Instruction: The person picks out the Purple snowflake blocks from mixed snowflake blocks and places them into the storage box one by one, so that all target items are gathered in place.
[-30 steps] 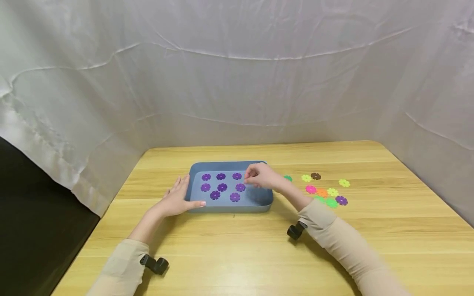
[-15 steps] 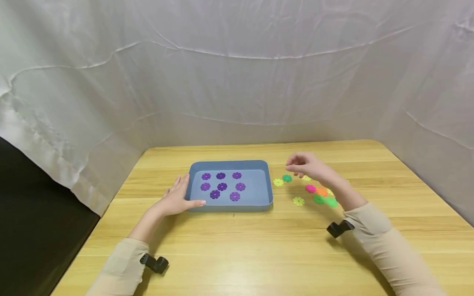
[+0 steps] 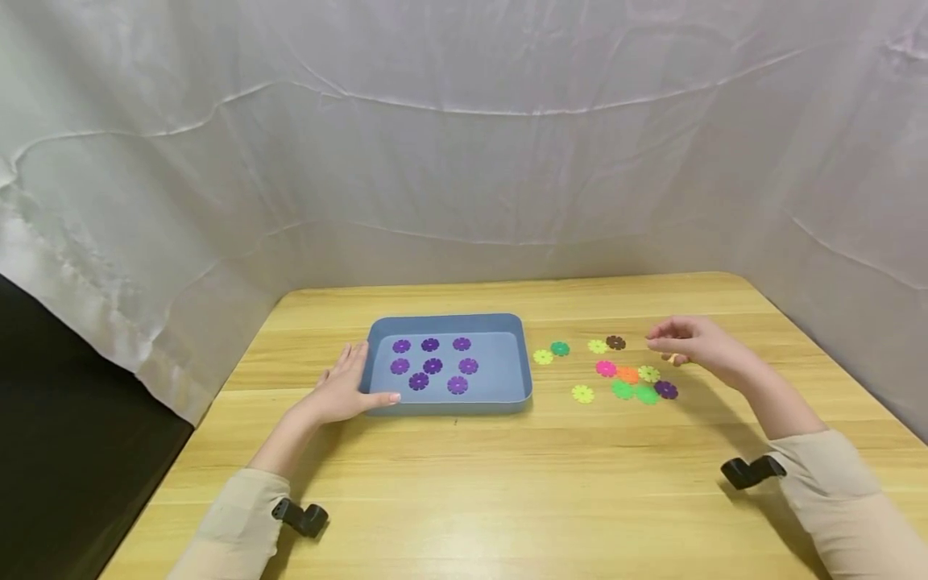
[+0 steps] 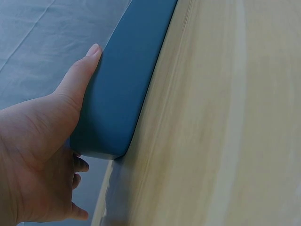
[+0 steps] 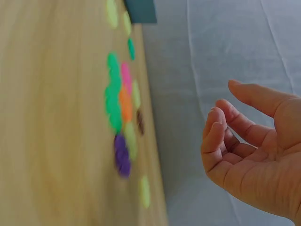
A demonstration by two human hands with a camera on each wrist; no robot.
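Observation:
A blue tray (image 3: 449, 405) lies on the wooden table (image 3: 464, 499) with several purple flower discs (image 3: 432, 365) spread over its floor. My left hand (image 3: 346, 392) rests against the tray's front-left corner, fingers straight along the left wall and thumb on the front wall. The left wrist view shows that hand (image 4: 42, 155) flat against the tray's blue wall (image 4: 122, 89). My right hand (image 3: 685, 345) hovers just right of the loose coloured discs (image 3: 627, 374), fingers loosely curled. The right wrist view shows its palm (image 5: 254, 155) empty. A purple disc (image 3: 666, 391) lies near it on the table.
Loose discs in green, yellow, pink, orange and brown lie right of the tray, among them a brown one (image 3: 615, 342) and a yellow one (image 3: 582, 393). White cloth (image 3: 464, 161) walls the table at the back and sides. Small black cameras sit at both wrists.
My right hand left the tray's inside and swept right across the loose discs to their far side. The left hand and the tray stayed put.

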